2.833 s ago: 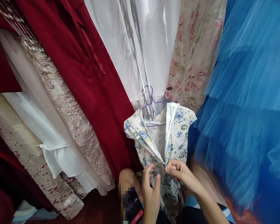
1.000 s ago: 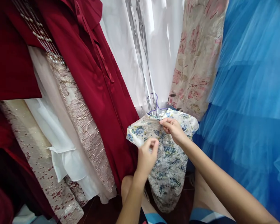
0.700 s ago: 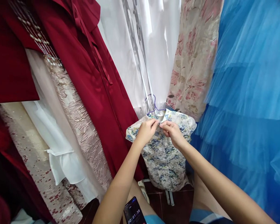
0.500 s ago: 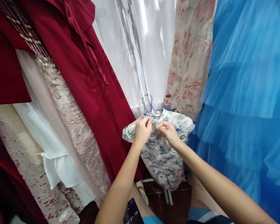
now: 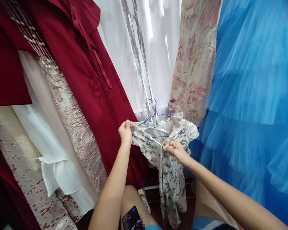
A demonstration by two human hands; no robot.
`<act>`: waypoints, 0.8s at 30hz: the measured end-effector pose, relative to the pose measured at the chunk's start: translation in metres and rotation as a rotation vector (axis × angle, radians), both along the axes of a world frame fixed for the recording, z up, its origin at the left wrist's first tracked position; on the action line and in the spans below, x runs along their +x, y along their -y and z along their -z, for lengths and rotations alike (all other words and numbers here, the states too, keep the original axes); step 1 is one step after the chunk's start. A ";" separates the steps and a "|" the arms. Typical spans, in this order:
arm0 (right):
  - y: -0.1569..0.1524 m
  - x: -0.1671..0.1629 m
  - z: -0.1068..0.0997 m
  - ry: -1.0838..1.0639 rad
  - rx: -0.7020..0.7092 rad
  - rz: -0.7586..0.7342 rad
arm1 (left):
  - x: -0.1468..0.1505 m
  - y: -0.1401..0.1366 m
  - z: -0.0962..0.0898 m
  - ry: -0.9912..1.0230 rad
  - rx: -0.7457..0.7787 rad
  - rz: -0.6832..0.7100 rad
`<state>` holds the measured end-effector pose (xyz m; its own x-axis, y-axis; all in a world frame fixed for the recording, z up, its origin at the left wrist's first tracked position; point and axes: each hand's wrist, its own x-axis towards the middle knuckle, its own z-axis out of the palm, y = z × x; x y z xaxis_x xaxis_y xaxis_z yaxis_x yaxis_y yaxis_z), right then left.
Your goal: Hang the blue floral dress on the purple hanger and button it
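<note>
A short-sleeved blouse in white with blue and yellow flowers hangs from a purple wire hanger. Its front is parted at the top, so the hanger's lower bar shows inside the neck opening. My left hand is closed in a pinch on the blouse's edge at the left, pulling it taut. Lower and to the right, my right hand grips the front edge between bent fingers. Cloth stretches in a straight line between both hands. The lower part of the blouse hangs in folds toward the floor.
Dark red garments and a pale textured dress hang at left. Behind are white cloth, a metal stand and a pink-flowered dress. A blue tulle dress fills the right. A phone lies on my leg.
My hands have moved from close together at the collar to wide apart, the left going left and the right going down. The blouse front has opened, and its lower part has bunched into folds.
</note>
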<state>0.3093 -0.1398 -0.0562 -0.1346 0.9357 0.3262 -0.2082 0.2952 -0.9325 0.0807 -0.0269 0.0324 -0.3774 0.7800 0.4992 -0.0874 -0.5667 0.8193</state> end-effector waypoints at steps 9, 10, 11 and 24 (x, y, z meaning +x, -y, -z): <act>0.014 0.006 0.019 0.035 -0.060 -0.070 | -0.027 -0.010 0.078 0.390 -0.301 -0.049; 0.014 0.007 0.021 0.039 -0.067 -0.070 | -0.025 -0.010 0.088 0.410 -0.334 -0.036; 0.014 0.007 0.025 0.043 -0.075 -0.069 | -0.023 -0.009 0.097 0.423 -0.368 -0.018; 0.001 0.032 0.094 0.298 -0.206 0.129 | 0.050 0.070 0.129 0.233 -0.456 0.573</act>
